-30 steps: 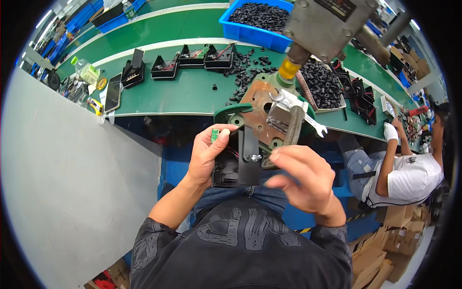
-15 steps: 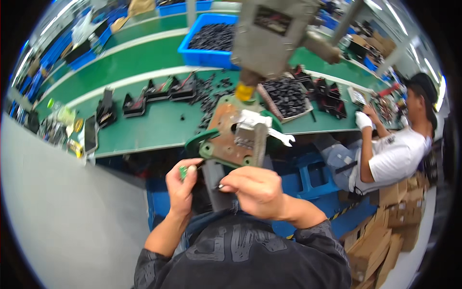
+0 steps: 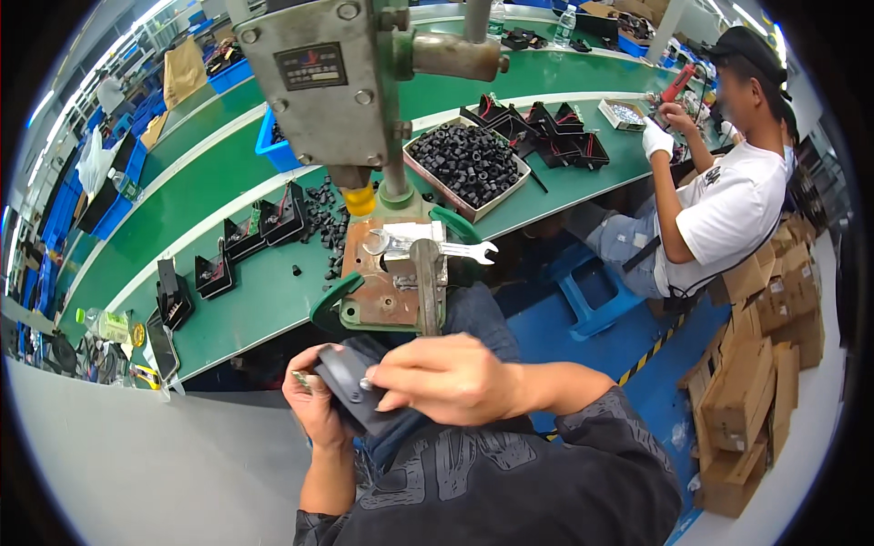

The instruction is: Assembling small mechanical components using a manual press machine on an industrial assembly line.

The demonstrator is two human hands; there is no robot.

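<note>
A dark grey plastic housing sits close to the person's chest, below the near edge of the green bench, held between both hands. The left hand cups it from below and the left, fingers wrapped around its edge. The right hand lies over its right side, fingers curled and pinching at the top face of the part.

Just above the hands, at the bench's near edge, stands a press fixture with a rusty brown base plate; a silver wrench lies across it. The grey metal press head hangs over it, with a yellow tip below.

Farther along the bench, small black parts lie scattered beside several black housings set in a row. A tray of black cylindrical pieces stands to the right of the press. At the bench's far right, another person in a white shirt works with a gloved hand. Stacked cardboard boxes stand on the floor at right.
</note>
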